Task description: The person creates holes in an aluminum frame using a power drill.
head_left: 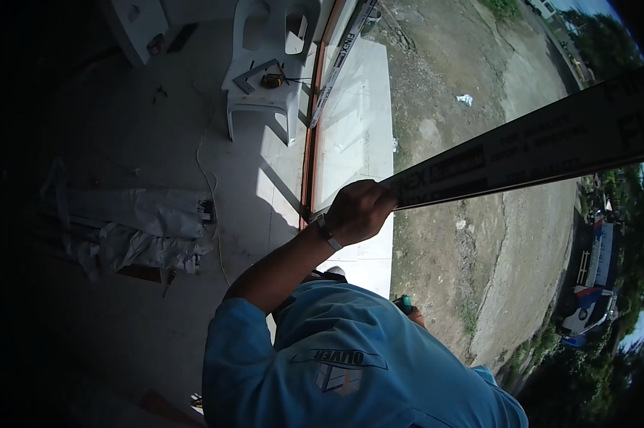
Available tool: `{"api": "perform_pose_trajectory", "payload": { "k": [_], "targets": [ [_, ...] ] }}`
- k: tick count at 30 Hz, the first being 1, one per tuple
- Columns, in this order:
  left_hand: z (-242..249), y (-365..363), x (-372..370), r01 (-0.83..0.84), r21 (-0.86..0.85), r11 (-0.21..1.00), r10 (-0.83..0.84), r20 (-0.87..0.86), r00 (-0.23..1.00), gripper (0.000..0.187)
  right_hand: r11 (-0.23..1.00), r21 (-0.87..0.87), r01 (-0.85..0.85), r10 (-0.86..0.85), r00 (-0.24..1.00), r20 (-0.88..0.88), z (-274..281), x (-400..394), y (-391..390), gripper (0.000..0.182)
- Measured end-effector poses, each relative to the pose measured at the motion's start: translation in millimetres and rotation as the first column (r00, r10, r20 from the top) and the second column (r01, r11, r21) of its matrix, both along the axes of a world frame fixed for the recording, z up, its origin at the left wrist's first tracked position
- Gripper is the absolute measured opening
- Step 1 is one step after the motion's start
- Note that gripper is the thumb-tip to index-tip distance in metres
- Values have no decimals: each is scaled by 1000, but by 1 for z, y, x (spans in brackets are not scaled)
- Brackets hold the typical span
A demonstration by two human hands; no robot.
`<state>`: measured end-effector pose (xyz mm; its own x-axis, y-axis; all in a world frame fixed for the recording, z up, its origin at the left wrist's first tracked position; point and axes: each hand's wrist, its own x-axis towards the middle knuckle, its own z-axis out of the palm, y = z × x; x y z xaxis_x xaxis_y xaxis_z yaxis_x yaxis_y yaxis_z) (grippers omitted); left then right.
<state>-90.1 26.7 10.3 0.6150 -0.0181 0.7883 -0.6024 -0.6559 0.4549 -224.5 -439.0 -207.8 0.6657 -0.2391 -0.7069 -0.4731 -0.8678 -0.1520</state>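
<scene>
Printed bar (521,146), clenched at one end in the curled fingers of the left hand (361,212), slanting over the dirt ground (436,93) toward the right edge of view. Beyond the blue shirt (379,342), right hand (417,316) at a green tool (403,304), partly hidden; cannot tell the closure of those fingers. Beside the reddish frame (309,164), white chair (265,108) bearing an orange-and-black item (272,80).
</scene>
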Motion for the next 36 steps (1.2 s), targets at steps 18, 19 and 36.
{"api": "perform_pose_trajectory", "payload": {
  "k": [18,19,36],
  "targets": [
    [-18,-6,16,56,-82,995,-71,-200,977,20,1000,-14,-23,23,998,61,-16,-14,-6,79],
    [-19,-5,15,56,-85,995,-72,-197,978,20,1000,-25,-9,10,999,51,-13,-13,-3,80],
    [-4,-5,-4,-18,-45,999,14,-99,995,10,999,-16,-47,47,999,-9,-2,-5,2,82]
  ]
}}
